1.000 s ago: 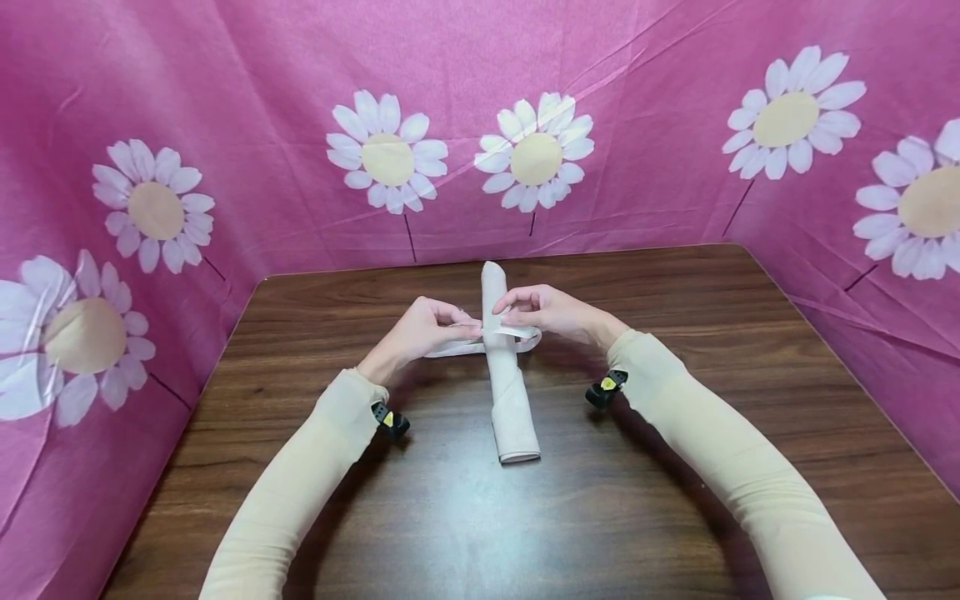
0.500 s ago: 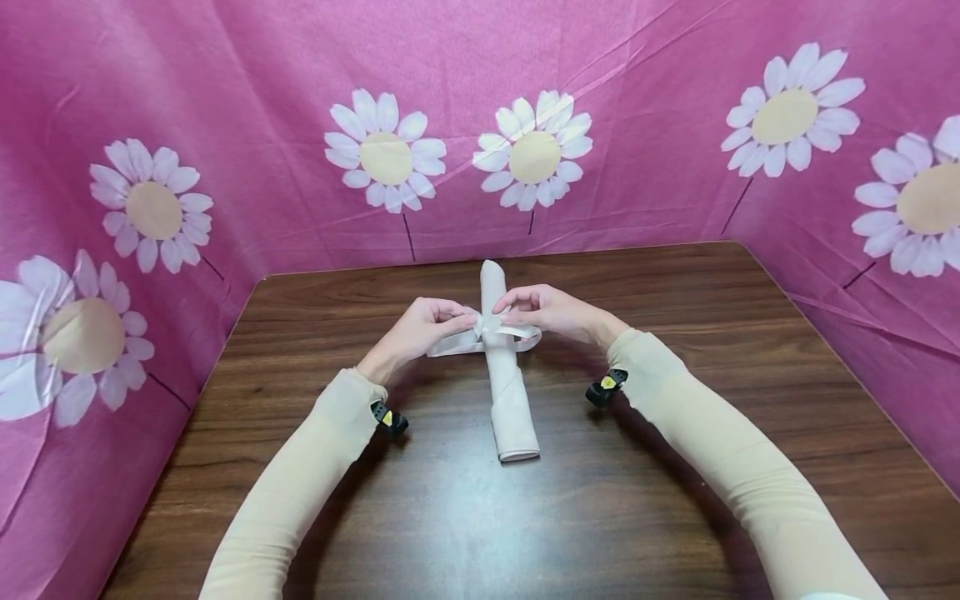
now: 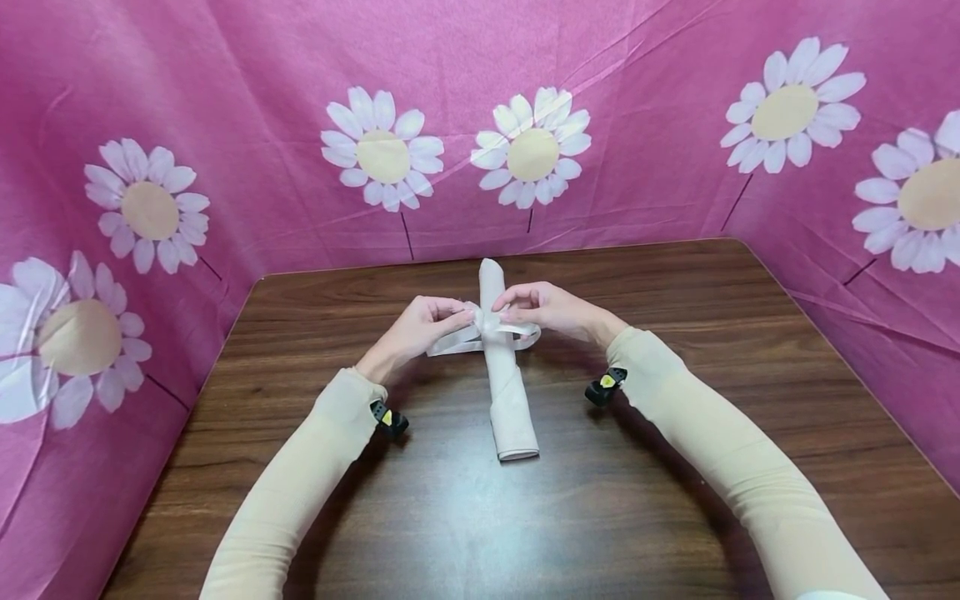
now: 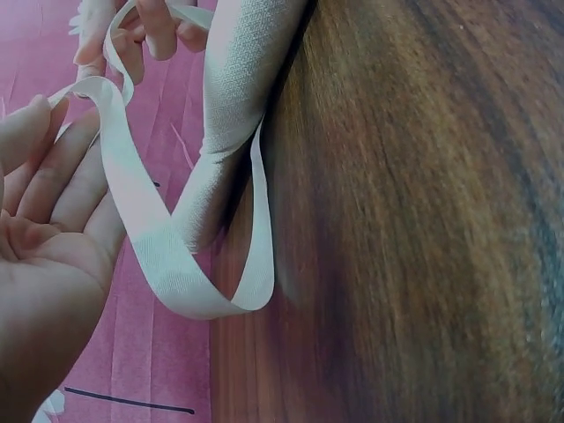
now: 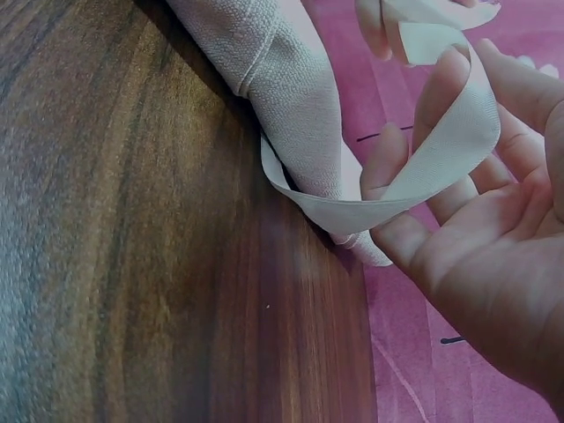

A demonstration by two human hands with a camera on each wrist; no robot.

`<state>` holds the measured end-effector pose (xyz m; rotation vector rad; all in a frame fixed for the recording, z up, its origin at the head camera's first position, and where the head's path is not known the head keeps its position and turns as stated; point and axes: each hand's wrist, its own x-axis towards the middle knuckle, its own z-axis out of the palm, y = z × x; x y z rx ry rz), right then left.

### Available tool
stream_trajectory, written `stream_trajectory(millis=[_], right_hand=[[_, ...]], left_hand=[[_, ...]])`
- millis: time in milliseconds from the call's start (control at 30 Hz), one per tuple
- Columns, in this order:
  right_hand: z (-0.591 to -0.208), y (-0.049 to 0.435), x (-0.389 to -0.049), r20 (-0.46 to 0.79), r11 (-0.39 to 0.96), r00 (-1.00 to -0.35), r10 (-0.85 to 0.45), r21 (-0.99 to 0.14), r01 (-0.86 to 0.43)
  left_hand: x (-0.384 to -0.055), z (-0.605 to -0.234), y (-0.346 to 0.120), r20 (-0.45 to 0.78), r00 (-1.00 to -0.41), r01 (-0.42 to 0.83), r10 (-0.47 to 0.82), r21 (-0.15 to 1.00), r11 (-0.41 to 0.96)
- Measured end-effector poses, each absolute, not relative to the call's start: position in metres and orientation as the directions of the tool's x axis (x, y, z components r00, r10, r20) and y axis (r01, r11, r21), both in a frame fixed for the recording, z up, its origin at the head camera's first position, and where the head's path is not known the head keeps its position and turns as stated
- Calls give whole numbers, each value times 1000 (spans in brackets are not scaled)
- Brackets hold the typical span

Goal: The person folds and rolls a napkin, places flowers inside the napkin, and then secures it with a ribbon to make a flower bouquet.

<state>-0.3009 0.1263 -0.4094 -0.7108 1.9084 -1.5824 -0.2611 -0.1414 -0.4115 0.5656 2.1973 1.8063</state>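
A rolled off-white cloth (image 3: 512,400) lies lengthwise on the table, its far end towards the backdrop. Beneath it passes a white ribbon (image 3: 450,343), which curves up on both sides and meets over the roll's upper half. On the left side, my left hand (image 3: 418,332) pinches the ribbon between thumb and index finger. My right hand (image 3: 558,313) holds the ribbon with bent fingers just right of the roll. A wide loop of ribbon (image 4: 145,238) hangs below the fingers in the left wrist view. How the ribbon crosses on top is partly hidden by the fingertips.
The dark wooden table (image 3: 450,517) stretches around the roll. A pink backdrop (image 3: 270,108) with white daisies rises along the back and both sides. Black wrist bands (image 3: 390,419) sit below both hands.
My left fingertips have drawn slightly left and away from the roll, taking ribbon with them. A white crossing of ribbon now shows on top. My right hand has stayed nearly still.
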Motion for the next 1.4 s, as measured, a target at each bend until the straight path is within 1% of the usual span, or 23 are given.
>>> stream_trajectory(millis=[233, 333, 467, 600, 800, 1100, 1400], right_hand=[[-408, 124, -300, -57, 142, -717, -695, -988, -59], [-408, 123, -300, -44, 133, -717, -695, -989, -68], [-409, 120, -302, -24, 123, -720, -694, -989, -86], [-410, 117, -303, -14, 121, -721, -693, -988, -97], [-409, 112, -301, -32, 147, -729, -684, -985, -94], [-410, 106, -302, -49, 182, -732, -679, -978, -104], [-414, 105, -303, -23, 176, -728, -686, -975, -135]], left_hand=[[-261, -412, -140, 76, -927, 126, 367, 986, 114], [-262, -413, -140, 78, -928, 118, 363, 989, 90], [-261, -414, -140, 52, -930, 83, 363, 994, 72], [-261, -413, -139, 32, -933, 71, 359, 993, 96], [-263, -413, -137, 48, -942, 102, 332, 984, 148], [-262, -412, -136, 35, -943, 87, 332, 986, 143], [-263, -412, -138, 59, -943, 117, 328, 980, 160]])
